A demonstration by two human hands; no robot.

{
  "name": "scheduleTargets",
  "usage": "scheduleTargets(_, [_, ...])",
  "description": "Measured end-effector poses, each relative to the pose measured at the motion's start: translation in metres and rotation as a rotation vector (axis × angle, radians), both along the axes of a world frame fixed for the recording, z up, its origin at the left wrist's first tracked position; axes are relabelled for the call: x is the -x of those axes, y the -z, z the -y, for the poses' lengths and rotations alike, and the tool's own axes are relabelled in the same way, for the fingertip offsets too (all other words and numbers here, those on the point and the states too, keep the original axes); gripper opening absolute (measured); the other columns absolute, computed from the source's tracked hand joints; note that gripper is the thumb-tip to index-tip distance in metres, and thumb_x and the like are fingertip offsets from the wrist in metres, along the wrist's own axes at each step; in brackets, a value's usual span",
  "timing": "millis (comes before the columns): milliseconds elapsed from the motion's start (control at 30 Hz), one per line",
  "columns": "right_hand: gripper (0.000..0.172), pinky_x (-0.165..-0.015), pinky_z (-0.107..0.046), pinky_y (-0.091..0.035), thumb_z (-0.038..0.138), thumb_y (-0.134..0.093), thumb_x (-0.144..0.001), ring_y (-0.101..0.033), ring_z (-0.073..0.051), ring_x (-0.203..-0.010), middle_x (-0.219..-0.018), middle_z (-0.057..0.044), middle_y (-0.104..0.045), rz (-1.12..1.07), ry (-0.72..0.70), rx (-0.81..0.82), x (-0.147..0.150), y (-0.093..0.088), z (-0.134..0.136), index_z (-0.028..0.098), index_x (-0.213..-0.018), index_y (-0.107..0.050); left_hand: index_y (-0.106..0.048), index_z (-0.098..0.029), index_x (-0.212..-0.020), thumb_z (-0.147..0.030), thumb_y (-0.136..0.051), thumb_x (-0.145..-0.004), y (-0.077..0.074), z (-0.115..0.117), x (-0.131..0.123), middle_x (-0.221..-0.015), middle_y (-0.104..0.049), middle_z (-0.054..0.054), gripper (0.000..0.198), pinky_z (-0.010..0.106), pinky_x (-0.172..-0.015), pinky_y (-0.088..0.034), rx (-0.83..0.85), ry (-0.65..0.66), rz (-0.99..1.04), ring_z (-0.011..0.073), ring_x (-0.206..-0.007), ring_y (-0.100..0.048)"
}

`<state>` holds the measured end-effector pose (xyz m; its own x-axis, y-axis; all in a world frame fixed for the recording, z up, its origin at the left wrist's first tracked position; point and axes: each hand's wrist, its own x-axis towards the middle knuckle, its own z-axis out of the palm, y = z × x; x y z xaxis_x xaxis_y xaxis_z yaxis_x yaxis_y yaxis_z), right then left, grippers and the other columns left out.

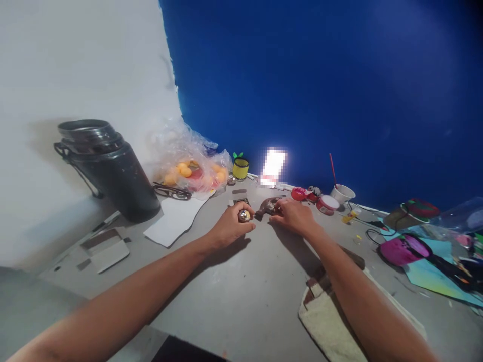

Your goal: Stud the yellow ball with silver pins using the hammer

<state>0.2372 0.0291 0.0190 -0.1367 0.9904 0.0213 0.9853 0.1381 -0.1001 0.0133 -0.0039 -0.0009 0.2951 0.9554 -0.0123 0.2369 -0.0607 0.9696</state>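
Note:
My left hand (pixel 230 225) is closed in a pinch round a small shiny silver ball (pixel 243 216) just above the grey table (pixel 241 286). Right beside it, my right hand (pixel 292 215) is closed on a dark brown, curved object (pixel 267 205) that points toward the ball. The two hands nearly touch at the middle of the table. What the brown object is I cannot make out.
A black lidded jar (pixel 109 168) stands at the left, with white paper (pixel 175 217), glasses (pixel 171 191) and a plastic bag of orange things (pixel 192 168) behind. A yellow cup (pixel 240 168), small red and white pots (pixel 327 203) and a white cup (pixel 342 193) line the blue wall. A cloth (pixel 332 322) lies under my right forearm.

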Motion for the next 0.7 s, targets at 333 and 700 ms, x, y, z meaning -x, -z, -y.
scheduleTargets(333, [0.027,-0.071,-0.033,-0.043,0.045,-0.067,-0.089,-0.07,-0.029,-0.099,-0.105,-0.012,-0.075,0.045,0.054,0.101,-0.009,0.011,-0.007,0.02,-0.097,-0.073,-0.058,-0.019,-0.098,-0.02,-0.067,-0.066,0.004,-0.006,0.003,-0.073,-0.061,-0.003,0.033,0.022,-0.047,-0.037,0.087,-0.099,0.123,0.0083,-0.05,-0.05])
scheduleTargets(700, [0.017,-0.064,-0.029,-0.034,0.035,-0.067,-0.094,-0.063,-0.024,-0.089,-0.097,-0.01,-0.071,-0.044,-0.084,-0.532,0.009,-0.013,0.015,0.02,-0.102,-0.068,-0.054,-0.021,-0.104,-0.012,-0.066,-0.065,0.008,-0.014,0.006,-0.074,-0.058,-0.004,0.041,0.023,-0.048,-0.037,0.066,-0.178,0.077,0.0095,-0.053,-0.05])
